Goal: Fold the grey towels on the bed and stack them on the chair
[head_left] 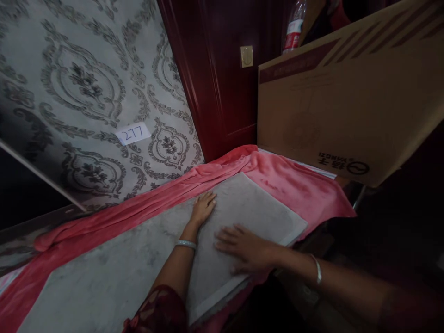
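A grey cloth (114,273), like a soft mat or cover, lies long and flat over a pink plush blanket (291,185). At its right end a grey section (256,203) with a pale border strip rests flat on top; whether it is a fold or a separate piece I cannot tell. My left hand (203,209) lies palm down with fingers out near the section's upper left edge. Fingers spread and slightly blurred, my right hand (244,247) is over the middle of the section. A bracelet shows on each wrist. Neither hand grips anything.
A big cardboard box (333,101) stands behind the blanket's right end. Above its edge shows a plastic bottle (294,30). Patterned wallpaper (90,83) bears a paper label (133,133) reading 277. A dark red door panel (225,83) rises between wall and box.
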`<state>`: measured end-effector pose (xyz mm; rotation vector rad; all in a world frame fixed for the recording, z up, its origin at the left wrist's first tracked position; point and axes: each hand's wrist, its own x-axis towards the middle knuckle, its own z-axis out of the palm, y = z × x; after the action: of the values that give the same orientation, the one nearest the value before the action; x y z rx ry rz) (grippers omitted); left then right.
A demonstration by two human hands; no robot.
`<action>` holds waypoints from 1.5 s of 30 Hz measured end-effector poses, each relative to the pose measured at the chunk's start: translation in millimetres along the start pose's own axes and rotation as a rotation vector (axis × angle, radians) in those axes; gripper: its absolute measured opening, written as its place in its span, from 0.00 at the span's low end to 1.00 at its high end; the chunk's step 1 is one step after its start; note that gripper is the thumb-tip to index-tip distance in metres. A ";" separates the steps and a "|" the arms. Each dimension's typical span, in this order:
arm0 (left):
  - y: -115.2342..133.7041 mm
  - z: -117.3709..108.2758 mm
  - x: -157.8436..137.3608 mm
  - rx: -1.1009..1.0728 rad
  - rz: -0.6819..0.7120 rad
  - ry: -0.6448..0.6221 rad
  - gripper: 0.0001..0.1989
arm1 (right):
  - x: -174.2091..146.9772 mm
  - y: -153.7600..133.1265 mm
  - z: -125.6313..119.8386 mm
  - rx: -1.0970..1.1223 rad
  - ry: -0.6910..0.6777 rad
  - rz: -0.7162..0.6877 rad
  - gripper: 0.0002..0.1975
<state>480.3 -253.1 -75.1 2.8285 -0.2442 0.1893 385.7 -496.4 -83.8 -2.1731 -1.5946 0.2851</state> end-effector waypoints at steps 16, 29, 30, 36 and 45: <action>38.3 6.0 -23.0 0.205 0.031 0.089 0.22 | 51.9 85.9 -33.5 -0.270 0.357 0.647 0.30; -41.8 -44.0 -121.6 0.243 -0.343 -0.096 0.33 | 48.6 120.0 -6.4 -0.425 0.302 0.637 0.36; -56.3 -53.2 -139.5 0.258 -0.395 -0.087 0.32 | 48.6 120.3 -6.1 -0.423 0.300 0.641 0.36; -140.0 -111.4 -259.9 0.324 -0.753 -0.036 0.30 | 48.9 127.6 -1.0 -0.388 0.357 0.611 0.37; -185.7 -147.3 -382.4 0.370 -1.059 0.008 0.30 | 46.3 133.1 0.9 -0.339 0.411 0.556 0.37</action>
<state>126.0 22.6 -46.4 2.8560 1.3763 0.0001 514.0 -485.5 -141.0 -2.6845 -0.8428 -0.2828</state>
